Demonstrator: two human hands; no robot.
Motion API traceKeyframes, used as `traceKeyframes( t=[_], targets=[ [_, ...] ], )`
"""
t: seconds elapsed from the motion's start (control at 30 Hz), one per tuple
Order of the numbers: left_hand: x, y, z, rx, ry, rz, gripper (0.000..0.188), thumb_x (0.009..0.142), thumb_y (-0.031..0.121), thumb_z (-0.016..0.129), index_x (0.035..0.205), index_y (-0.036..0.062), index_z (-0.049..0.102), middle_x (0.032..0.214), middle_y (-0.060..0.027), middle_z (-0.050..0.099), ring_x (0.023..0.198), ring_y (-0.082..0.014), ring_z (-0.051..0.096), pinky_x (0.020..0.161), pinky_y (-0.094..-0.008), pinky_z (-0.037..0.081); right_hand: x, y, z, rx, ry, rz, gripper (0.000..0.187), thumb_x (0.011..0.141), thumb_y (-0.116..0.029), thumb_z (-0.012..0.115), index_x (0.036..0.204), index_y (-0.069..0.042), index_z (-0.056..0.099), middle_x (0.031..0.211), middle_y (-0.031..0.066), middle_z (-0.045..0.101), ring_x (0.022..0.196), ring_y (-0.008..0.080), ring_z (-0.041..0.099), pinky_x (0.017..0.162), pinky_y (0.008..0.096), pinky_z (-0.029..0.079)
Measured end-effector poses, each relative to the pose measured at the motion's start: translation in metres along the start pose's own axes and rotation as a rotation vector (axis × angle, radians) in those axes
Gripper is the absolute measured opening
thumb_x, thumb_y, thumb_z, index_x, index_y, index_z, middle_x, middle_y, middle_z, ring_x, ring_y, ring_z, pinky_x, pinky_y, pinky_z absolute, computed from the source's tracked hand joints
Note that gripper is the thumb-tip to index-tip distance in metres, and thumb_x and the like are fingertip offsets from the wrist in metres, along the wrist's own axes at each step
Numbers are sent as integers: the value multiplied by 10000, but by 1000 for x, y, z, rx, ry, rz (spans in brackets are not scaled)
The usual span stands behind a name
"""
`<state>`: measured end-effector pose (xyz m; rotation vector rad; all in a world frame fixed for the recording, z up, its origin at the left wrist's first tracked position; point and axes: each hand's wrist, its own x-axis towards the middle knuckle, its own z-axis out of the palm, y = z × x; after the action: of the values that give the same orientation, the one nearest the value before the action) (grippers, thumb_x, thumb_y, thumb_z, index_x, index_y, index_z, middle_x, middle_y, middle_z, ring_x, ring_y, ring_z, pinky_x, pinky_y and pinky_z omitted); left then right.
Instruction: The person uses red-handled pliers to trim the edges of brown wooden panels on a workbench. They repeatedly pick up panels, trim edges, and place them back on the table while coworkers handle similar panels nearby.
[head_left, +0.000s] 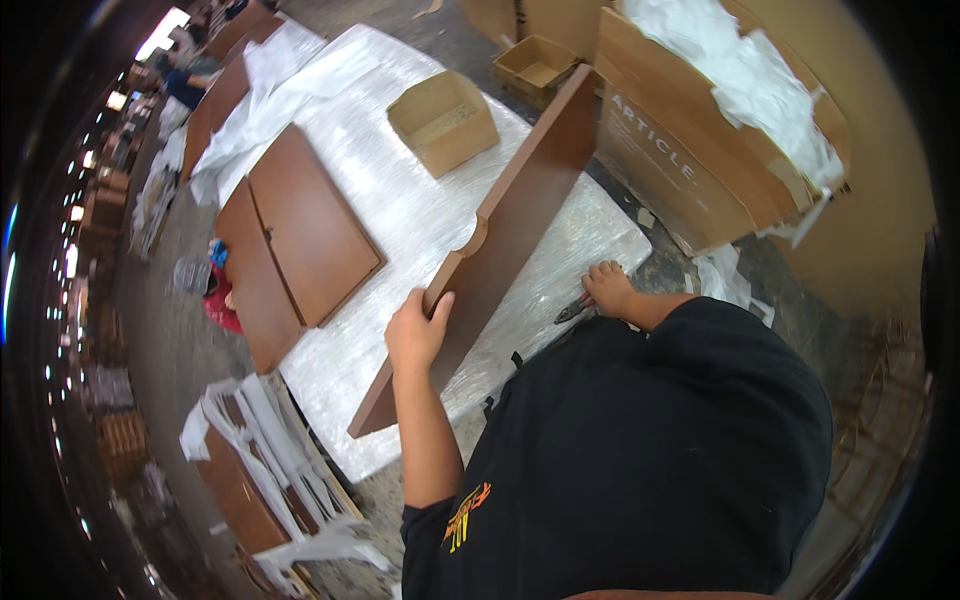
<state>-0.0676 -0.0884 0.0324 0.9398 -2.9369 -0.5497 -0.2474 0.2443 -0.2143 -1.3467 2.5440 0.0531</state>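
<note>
A long brown wooden panel (525,205) stands on its edge, slanting across the plastic-wrapped table (350,90). It has a notched, curved step in its upper edge. Below that step, my left hand (415,328) is closed over the panel's edge, thumb on the near face. My right hand (608,288) rests low by the table's near right side. Its fingers are wrapped round the reddish handles of dark-tipped pliers (572,308), whose tip points left along the wrap.
Two flat brown panels (310,225) lie at the table's left. An open cardboard box (443,125) sits behind my panel. A large carton (665,165) stuffed with white foam (740,70) stands at right. Wrapped panels (245,480) lean lower left. Another person (220,295) is beyond the flat panels.
</note>
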Motion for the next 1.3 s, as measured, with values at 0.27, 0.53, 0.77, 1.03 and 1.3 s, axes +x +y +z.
traceKeyframes(
  t=[0.27,0.53,0.77,1.03,1.3],
  targets=[
    [41,73,47,-111,342,128,124,906,215,700,962,114,655,914,-132,726,833,-373,697,744,-471,550,27,65,-33,323,-380,-97,423,808,-285,701,1153,-43,657,1189,248,665,1108,423,662,949,502,543],
    [25,82,43,-175,272,-7,118,832,206,680,907,118,656,891,-105,723,861,-339,699,772,-455,548,26,88,-71,603,-249,-235,404,901,-431,731,1005,-40,748,881,233,699,875,415,687,788,485,520],
    [30,68,28,-233,233,149,316,861,201,697,1153,93,640,1005,-143,761,952,-370,716,840,-450,563,27,43,-156,689,-91,-236,332,952,-359,712,972,-27,716,840,212,684,823,389,670,754,465,506],
    [60,41,28,-106,-166,-16,255,817,233,809,969,50,714,891,-165,727,869,-377,686,797,-451,541,59,-3,-167,488,285,-337,266,981,-284,674,1027,-26,713,1015,201,615,879,439,656,810,505,531],
    [58,30,26,-210,-113,85,260,813,265,805,919,48,709,876,-175,728,863,-375,689,796,-454,543,59,-44,-178,367,249,-222,163,915,-118,669,1045,-20,662,961,192,632,897,438,653,807,519,540]
  ],
)
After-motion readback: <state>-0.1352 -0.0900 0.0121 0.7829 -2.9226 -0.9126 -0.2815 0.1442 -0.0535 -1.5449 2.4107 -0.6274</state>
